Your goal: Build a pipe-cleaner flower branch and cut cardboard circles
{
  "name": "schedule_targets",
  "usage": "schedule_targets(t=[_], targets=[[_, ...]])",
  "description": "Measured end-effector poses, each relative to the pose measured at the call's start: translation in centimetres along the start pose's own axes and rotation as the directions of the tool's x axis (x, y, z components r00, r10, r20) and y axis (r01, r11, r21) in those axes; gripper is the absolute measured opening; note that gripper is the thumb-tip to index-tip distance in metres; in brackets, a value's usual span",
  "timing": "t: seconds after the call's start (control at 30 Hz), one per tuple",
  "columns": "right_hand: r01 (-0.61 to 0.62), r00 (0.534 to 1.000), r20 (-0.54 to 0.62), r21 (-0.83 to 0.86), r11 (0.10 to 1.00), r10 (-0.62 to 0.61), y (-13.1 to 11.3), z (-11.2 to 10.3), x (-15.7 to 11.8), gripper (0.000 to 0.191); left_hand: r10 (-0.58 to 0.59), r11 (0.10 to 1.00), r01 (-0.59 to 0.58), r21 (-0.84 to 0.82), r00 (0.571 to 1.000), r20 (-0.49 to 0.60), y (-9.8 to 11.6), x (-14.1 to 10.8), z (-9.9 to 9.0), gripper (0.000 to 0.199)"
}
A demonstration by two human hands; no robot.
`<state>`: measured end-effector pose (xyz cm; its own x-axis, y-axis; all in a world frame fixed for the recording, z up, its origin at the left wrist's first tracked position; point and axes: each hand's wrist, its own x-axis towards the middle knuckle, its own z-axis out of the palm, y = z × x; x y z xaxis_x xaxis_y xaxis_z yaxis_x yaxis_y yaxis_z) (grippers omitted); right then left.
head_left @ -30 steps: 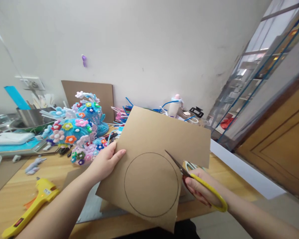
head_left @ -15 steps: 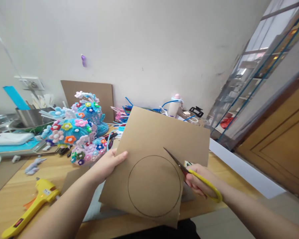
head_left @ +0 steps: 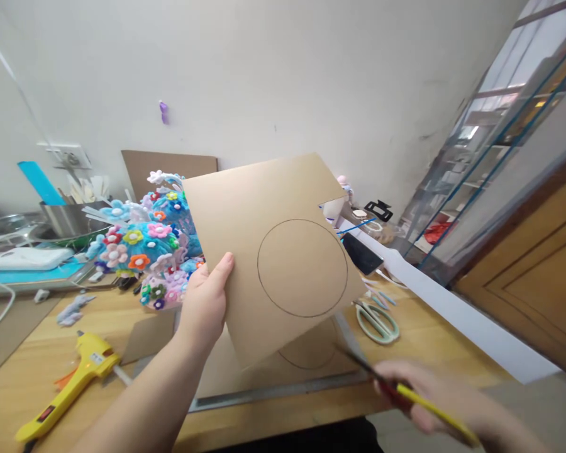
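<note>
A sheet of brown cardboard (head_left: 245,220) with a drawn circle is raised above the table, its left edge gripped by my left hand (head_left: 205,302), thumb on the front face. A notch shows at the sheet's right edge, above the circle. Lower right, my right hand (head_left: 419,387), blurred, is closed on yellow-handled scissors (head_left: 400,393), whose dark blades point up and left, apart from the sheet. Under the raised sheet, another cardboard piece (head_left: 311,358) with part of a drawn circle lies on a grey mat (head_left: 273,393).
A yellow glue gun (head_left: 82,377) lies at the left. Behind it are flowered blue crafts (head_left: 146,245) and a metal pot (head_left: 70,220). Pale green scissors (head_left: 377,322), a black phone (head_left: 362,253) and a long white sheet (head_left: 453,308) are at the right.
The cardboard has risen and turned, and my left hand has turned upward with it. My right hand and the scissors have moved away, down and right, uncovering the green scissors and phone.
</note>
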<state>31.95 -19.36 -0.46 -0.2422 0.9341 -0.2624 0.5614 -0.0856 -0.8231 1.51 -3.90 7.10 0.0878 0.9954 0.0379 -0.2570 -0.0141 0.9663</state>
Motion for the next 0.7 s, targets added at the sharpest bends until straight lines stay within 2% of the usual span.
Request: schedule_targets(t=[0.03, 0.1, 0.17, 0.27, 0.5, 0.7], targets=[[0.07, 0.994, 0.087, -0.068, 0.995, -0.064, -0.7, 0.7, 0.2, 0.074, -0.001, 1.0, 0.001, -0.011, 1.0, 0.014, -0.1, 0.0, 0.3, 0.048], [0.176, 0.973, 0.178, -0.18, 0.968, -0.144, -2.0, 1.6, 0.9, 0.066, 0.005, 1.0, -0.004, -0.022, 0.999, 0.036, -0.4, 0.2, 0.7, 0.046], [0.238, 0.963, 0.182, -0.221, 0.946, -0.2, -3.1, 2.0, 1.8, 0.068, 0.013, 1.0, -0.012, -0.012, 0.998, 0.053, -0.6, 0.3, 1.0, 0.045], [0.291, 0.948, 0.189, -0.183, 0.939, -0.257, -4.3, 2.1, 3.0, 0.076, -0.005, 1.0, 0.007, -0.012, 0.996, 0.087, -0.7, 0.2, 1.3, 0.044], [0.187, 0.96, 0.209, 0.011, 0.982, -0.186, -4.8, 3.6, 4.6, 0.07, -0.096, 0.993, 0.104, -0.054, 0.986, 0.134, -0.9, -0.4, 1.4, 0.042], [0.195, 0.979, 0.05, 0.082, 0.977, -0.2, -4.1, 6.1, 5.5, 0.072, -0.052, 0.997, 0.056, -0.053, 0.996, 0.079, -1.1, -0.5, 1.1, 0.044]])
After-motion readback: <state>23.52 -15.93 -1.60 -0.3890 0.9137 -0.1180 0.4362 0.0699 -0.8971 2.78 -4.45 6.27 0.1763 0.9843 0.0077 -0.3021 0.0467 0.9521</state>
